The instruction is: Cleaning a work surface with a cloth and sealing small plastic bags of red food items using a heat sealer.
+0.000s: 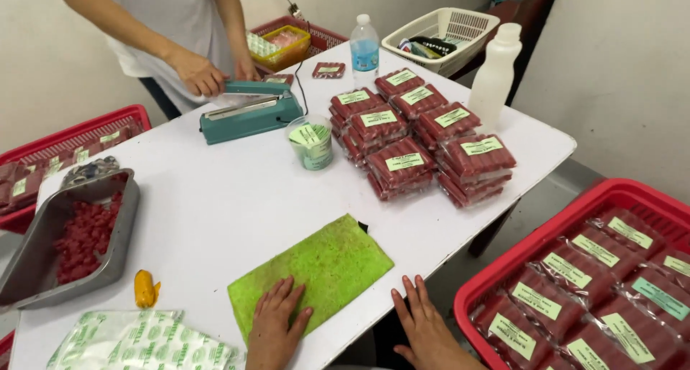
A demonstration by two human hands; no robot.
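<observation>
left hand (277, 325): lying flat, fingers spread, palm down on the green cloth (313, 271) — gripping nothing
right hand (425, 327): resting open at the table (215, 204) edge, just right of the cloth, holding nothing
green cloth: one, lying flat at the near edge of the white table
sausage packs (420, 136): about ten showing on top, sitting in stacks mid-table, each wearing one green label
red basket (503, 266): one at right, holding more labelled packs
heat sealer (248, 111): one, teal — another person's hands (198, 74) pressing it at the far edge
metal tray (68, 237): one, holding red pieces, at left
bottles: two — water bottle (364, 48), white bottle (496, 71)
</observation>
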